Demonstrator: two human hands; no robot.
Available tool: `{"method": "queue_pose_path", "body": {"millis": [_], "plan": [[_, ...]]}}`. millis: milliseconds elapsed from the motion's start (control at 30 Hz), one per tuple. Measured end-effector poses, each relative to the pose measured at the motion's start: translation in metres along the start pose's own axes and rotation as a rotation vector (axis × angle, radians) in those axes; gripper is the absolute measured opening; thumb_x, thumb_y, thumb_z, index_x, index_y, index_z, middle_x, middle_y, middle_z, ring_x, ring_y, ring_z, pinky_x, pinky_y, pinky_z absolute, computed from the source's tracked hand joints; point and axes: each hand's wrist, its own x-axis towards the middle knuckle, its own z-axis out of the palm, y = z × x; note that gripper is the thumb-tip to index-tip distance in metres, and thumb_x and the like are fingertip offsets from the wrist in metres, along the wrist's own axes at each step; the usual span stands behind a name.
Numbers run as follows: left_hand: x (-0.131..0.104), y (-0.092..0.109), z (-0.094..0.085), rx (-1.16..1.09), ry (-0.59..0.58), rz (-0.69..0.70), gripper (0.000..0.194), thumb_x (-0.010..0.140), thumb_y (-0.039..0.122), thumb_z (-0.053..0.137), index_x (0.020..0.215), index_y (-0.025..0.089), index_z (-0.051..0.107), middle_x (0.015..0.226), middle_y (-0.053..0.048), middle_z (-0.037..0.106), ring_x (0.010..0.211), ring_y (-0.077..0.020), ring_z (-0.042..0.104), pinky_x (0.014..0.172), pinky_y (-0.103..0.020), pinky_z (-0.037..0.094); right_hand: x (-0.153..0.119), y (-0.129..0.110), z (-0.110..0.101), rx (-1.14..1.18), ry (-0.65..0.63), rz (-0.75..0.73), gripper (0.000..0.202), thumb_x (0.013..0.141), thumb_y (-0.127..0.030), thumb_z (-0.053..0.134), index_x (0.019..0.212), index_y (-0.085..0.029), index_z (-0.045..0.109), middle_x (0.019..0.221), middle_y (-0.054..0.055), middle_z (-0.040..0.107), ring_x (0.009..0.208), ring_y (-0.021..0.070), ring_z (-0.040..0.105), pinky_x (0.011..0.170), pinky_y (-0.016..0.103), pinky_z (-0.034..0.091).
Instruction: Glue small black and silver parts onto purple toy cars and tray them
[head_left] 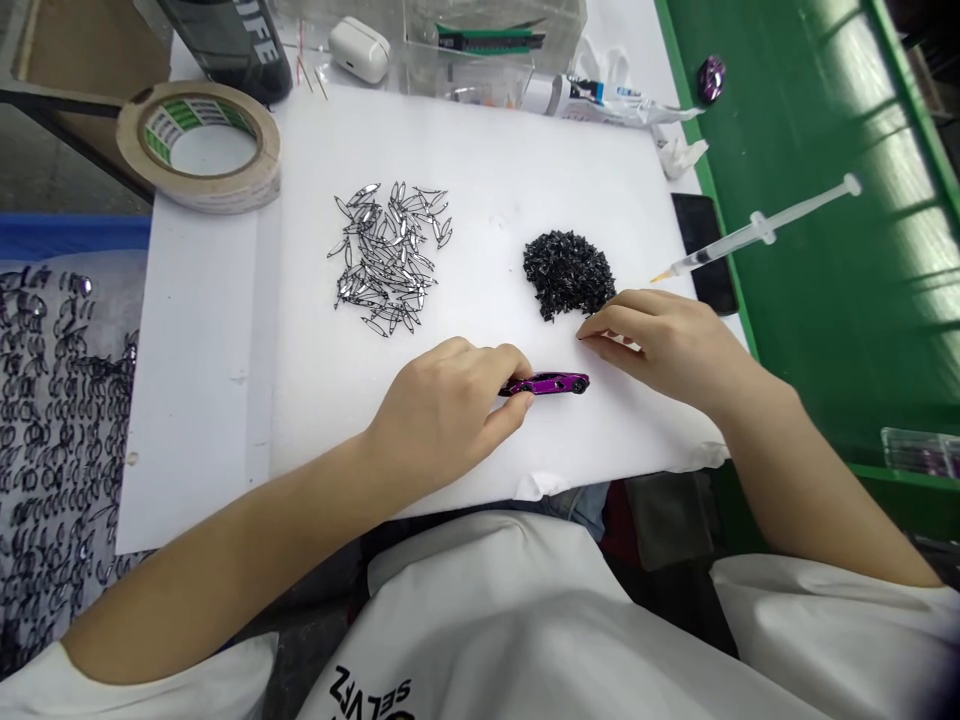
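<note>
My left hand (pixel 450 410) pinches a small purple toy car (pixel 555 383) by one end, low over the white foam board (pixel 480 150). The fingers cover that end of the car; its other end points right. To the right of the car, my right hand (pixel 660 340) has thumb and fingertips pressed together just below a heap of small black pieces (pixel 568 272). Whatever lies between those fingertips is hidden or too small to name. Left of the heap, a loose spread of thin, clear, dark-edged leaf-shaped pieces (pixel 390 258) covers part of the board.
A syringe (pixel 757 230) with an orange tip lies across a dark phone (pixel 705 250) at right. A tape roll (pixel 199 145), dark bottle (pixel 232 50), white earbud case (pixel 359 50) and green-handled cutter (pixel 491 39) sit along the back. A purple car body (pixel 710 78) rests on the green surface.
</note>
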Motion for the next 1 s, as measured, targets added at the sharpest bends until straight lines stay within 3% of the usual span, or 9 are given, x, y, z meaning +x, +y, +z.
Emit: {"method": "queue_pose_path", "body": {"millis": [300, 467, 600, 1000], "plan": [[-0.002, -0.001, 0.002, 0.022, 0.041, 0.025, 0.015, 0.081, 0.022, 0.054, 0.094, 0.018, 0.061, 0.082, 0.003, 0.067, 0.074, -0.0159, 0.057, 0.065, -0.027, 0.042, 0.008, 0.003, 0.004, -0.088, 0.028, -0.108, 0.013, 0.084, -0.021, 0.050, 0.078, -0.016, 0.060, 0.072, 0.003, 0.064, 0.064, 0.0146, 0.058, 0.053, 0.025, 0.043], [-0.001, -0.001, 0.002, 0.024, 0.035, 0.028, 0.014, 0.081, 0.022, 0.054, 0.093, 0.018, 0.061, 0.079, 0.003, 0.067, 0.073, -0.0159, 0.057, 0.064, -0.027, 0.042, 0.003, -0.029, -0.002, 0.013, 0.311, -0.050, 0.004, 0.076, -0.013, 0.059, 0.075, -0.016, 0.057, 0.066, 0.004, 0.062, 0.059, 0.0132, 0.056, 0.053, 0.025, 0.046], [0.000, -0.001, 0.002, 0.031, 0.027, 0.023, 0.013, 0.083, 0.024, 0.055, 0.093, 0.019, 0.060, 0.080, 0.003, 0.067, 0.074, -0.0161, 0.057, 0.064, -0.027, 0.042, 0.002, -0.055, -0.001, -0.027, 0.431, -0.172, 0.013, 0.072, -0.013, 0.064, 0.080, -0.018, 0.056, 0.061, 0.001, 0.060, 0.056, 0.0123, 0.052, 0.049, 0.025, 0.043], [-0.001, -0.001, 0.003, 0.051, 0.025, 0.028, 0.014, 0.085, 0.025, 0.052, 0.094, 0.018, 0.060, 0.081, 0.001, 0.067, 0.075, -0.0167, 0.057, 0.065, -0.028, 0.042, -0.003, -0.057, 0.004, -0.068, 0.386, -0.179, 0.006, 0.077, -0.024, 0.062, 0.083, -0.027, 0.063, 0.060, -0.002, 0.062, 0.055, 0.0111, 0.051, 0.050, 0.025, 0.041]]}}
